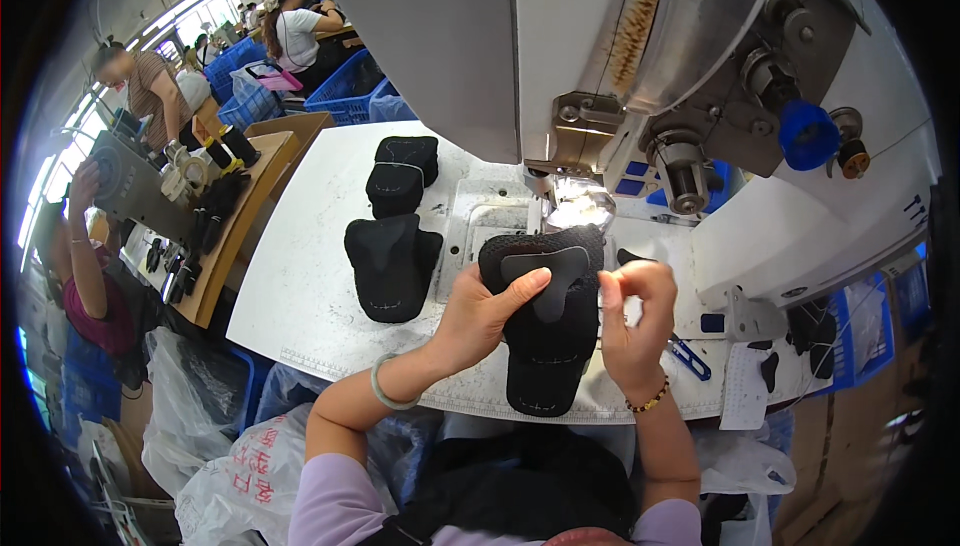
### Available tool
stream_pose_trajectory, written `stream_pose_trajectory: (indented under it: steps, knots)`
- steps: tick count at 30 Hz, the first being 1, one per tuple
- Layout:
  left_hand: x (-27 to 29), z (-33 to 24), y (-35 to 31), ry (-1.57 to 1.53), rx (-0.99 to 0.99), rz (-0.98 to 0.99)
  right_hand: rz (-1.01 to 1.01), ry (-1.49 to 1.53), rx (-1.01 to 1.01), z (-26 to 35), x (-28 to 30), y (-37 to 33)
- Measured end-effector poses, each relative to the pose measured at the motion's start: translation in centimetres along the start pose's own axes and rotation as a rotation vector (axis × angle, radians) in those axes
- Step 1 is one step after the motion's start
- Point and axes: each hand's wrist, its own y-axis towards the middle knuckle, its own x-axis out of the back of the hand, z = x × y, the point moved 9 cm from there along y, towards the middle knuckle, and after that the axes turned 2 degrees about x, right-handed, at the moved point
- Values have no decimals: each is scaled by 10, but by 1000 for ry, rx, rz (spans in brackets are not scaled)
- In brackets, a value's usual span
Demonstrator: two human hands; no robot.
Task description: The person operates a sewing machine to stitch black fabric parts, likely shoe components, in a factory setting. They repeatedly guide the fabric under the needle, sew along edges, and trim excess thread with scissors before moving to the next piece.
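My left hand [480,311] presses its thumb on a grey patch [550,276] that lies on a black fabric piece [545,346], just in front of the sewing machine's needle area [565,201]. My right hand [632,321] is at the right edge of the same black piece, its fingers curled and pinched together; whether they grip the piece or a thread I cannot tell. The black piece reaches down to the table's front edge.
A large white sewing machine [600,56] hangs over the white table [310,266]. Two stacks of black pieces [392,261] [400,174] lie to the left. Blue-handled snips [690,356] lie at the right. Plastic bags sit below the table. Other people work at benches on the left and behind.
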Motion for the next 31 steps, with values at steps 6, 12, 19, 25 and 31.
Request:
stream_pose_trajectory:
  steps: [6,12,19,25,31]
  knots:
    - [-8,-4,-1,-200,35,-23,145,-453,784,33,-13,-35]
    - [14,-20,0,-70,-23,-112,322,-326,734,50,-31,-1]
    - [16,-30,39,-94,-73,-107,261,-230,482,26,-37,33]
    - [14,-29,61,2,-205,-54,223,-125,399,1,-35,32]
    - [15,-27,64,-20,-208,-46,262,-221,391,2,-36,32]
